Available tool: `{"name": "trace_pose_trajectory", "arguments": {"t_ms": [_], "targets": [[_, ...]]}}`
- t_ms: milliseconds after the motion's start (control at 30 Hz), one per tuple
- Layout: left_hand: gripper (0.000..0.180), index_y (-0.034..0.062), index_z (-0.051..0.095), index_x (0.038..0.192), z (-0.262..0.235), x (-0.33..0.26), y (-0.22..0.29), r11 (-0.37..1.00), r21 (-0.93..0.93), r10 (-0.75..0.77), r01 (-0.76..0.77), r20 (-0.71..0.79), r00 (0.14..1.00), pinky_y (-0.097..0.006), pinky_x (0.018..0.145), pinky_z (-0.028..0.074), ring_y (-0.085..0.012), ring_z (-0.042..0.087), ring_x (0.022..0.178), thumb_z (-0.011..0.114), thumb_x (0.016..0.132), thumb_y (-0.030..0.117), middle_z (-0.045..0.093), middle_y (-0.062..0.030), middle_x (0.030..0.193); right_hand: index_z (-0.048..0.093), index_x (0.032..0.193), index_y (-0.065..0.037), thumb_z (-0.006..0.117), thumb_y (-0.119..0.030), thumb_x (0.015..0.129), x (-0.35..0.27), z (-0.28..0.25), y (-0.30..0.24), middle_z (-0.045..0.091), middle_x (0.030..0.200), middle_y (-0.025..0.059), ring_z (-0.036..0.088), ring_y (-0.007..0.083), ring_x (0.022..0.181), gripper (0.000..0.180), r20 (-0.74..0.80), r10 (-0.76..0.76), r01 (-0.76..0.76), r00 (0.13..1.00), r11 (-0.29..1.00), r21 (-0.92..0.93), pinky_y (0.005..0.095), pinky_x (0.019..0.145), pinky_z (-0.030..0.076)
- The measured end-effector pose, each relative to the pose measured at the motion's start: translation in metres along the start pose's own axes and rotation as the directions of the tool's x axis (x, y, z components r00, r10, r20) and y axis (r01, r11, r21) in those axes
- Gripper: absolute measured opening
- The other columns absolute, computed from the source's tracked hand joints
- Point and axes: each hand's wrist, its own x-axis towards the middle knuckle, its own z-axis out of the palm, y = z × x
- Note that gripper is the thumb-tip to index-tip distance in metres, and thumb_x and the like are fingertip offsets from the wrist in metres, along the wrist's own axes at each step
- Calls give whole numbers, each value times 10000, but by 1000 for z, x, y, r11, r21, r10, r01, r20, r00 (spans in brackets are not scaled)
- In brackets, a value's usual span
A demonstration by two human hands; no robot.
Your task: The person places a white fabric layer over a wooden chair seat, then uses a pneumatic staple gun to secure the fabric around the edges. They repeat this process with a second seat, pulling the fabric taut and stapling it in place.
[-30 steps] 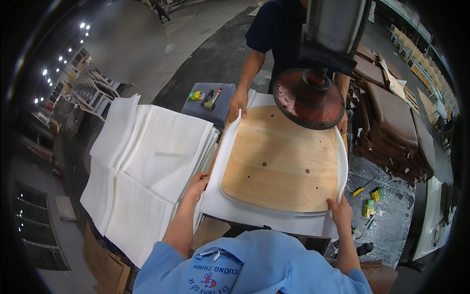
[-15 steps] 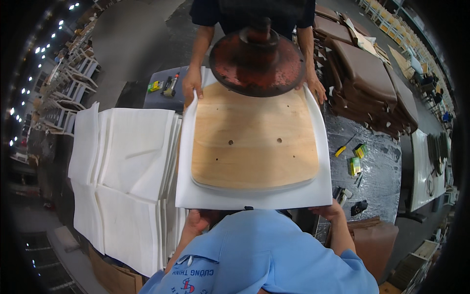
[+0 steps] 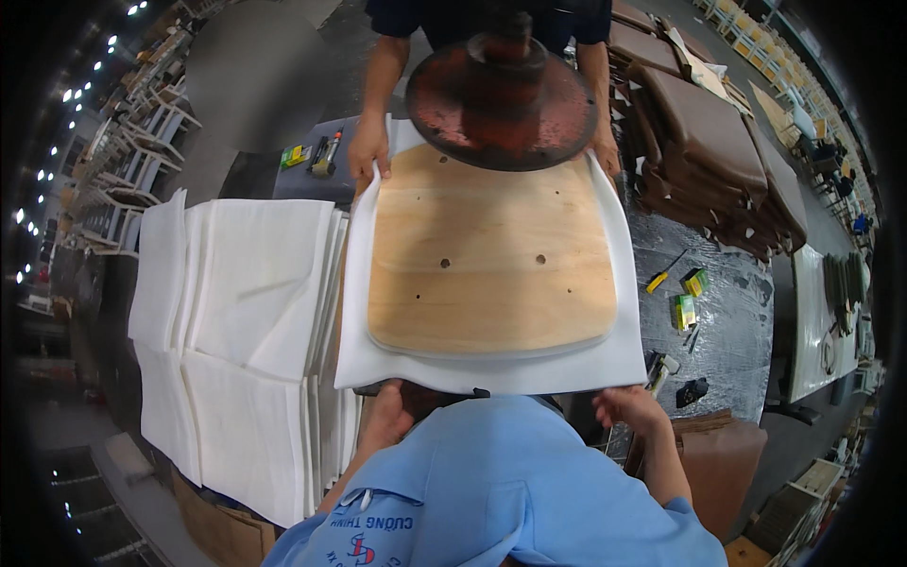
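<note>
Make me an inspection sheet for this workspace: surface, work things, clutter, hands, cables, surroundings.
Surface: dark table with shiny covering.
Work things: wooden panel lies on white sheet; red disc partly hides the panel's far edge.
Clutter: yellow-handled tool, small yellow-green boxes, right side.
Hands: left hand at the sheet's near-left edge, grip unclear; right hand by the near-right corner, fingers loosely bent; co-worker's hands at the far corners.
Cables: nothing clearly seen.
Surroundings: white sheet stack left; brown cushion stack right.

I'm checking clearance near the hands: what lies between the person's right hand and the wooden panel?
The bare front margin of the white sheet lies between the right hand and the wooden panel, as the head view shows.
</note>
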Motion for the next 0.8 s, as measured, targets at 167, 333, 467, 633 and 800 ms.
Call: {"name": "trace_pose_trajectory", "arguments": {"t_ms": [167,333,467,633,800], "targets": [[628,39,655,1430,1,5,7,984,-13,-178,178,-38,983,-602,1074,566,-415,713,1205,507,1119,564,726,-223,1352,803,1103,-12,812,-327,1014,-32,95,-80,802,881,98,772,223,808,328,292,-207,357,934,595,-720,360,734,616],[638,55,645,1442,17,14,6,982,-115,-134,151,141,981,-589,969,607,-429,719,1169,488,1130,589,744,-248,1274,748,1206,-102,972,-458,736,30,255,-105,630,1430,202,508,416,1464,631,442,-827,642,348,-134,-755,602,1198,398],[600,56,646,1418,-4,16,-1,989,126,-91,78,103,990,-519,858,642,-369,769,1039,423,1180,559,758,-185,1265,736,1255,-99,868,-308,789,82,277,-97,635,1472,160,496,388,1479,528,561,-792,590,240,-340,-732,637,1219,343],[511,16,606,1438,-11,14,-8,977,208,16,-44,132,991,-431,808,666,-313,806,958,491,1197,452,797,-196,1161,709,1261,-85,790,-238,843,93,270,-105,631,1468,144,506,398,1461,452,558,-774,592,298,-309,-744,618,1205,349],[527,8,596,1456,-27,28,-14,911,370,122,-183,184,975,-434,841,679,-305,815,950,514,1192,457,799,-185,1166,656,1342,-104,860,-626,783,87,285,-95,572,1458,181,489,441,1433,791,585,-771,511,252,-408,-757,675,1172,332]]}}
